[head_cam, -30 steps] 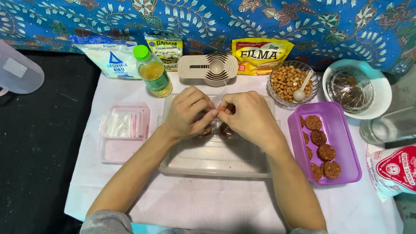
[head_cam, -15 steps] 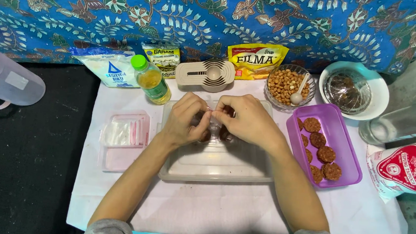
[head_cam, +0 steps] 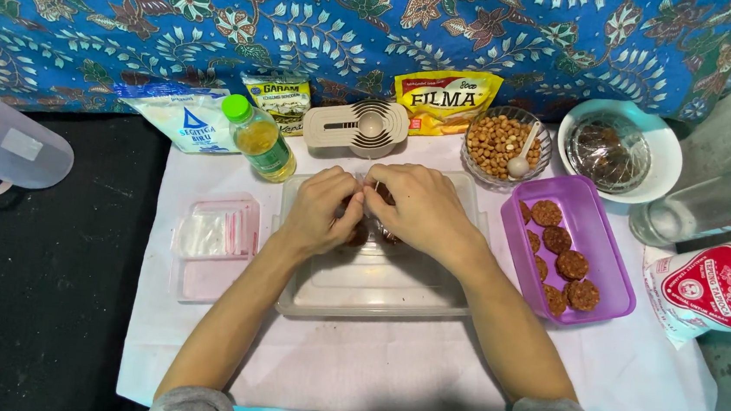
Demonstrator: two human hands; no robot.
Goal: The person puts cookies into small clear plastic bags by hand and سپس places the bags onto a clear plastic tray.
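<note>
Both hands bunched together over one clear tray, mid-frame, pinching some brown stuff.

One white cloth (head_cam: 386, 381) covers the table, and on it sits one clear rectangular tray (head_cam: 376, 289) at centre, long axis running left to right. Right of it is one purple container (head_cam: 612, 277) with six brown round patties (head_cam: 571, 263), lined up toward the top of the frame. At the left is one pink lidded box (head_cam: 210, 250). Along the top: one bowl of peanuts (head_cam: 496, 142), one small oil bottle (head_cam: 258, 140), three packets. The left hand (head_cam: 323, 211) and right hand (head_cam: 422, 210) meet at the tray's far end, fingers curled in, pinching a small dark brown lump (head_cam: 368, 232). It's mostly hidden, so can't tell which way it points.
</note>
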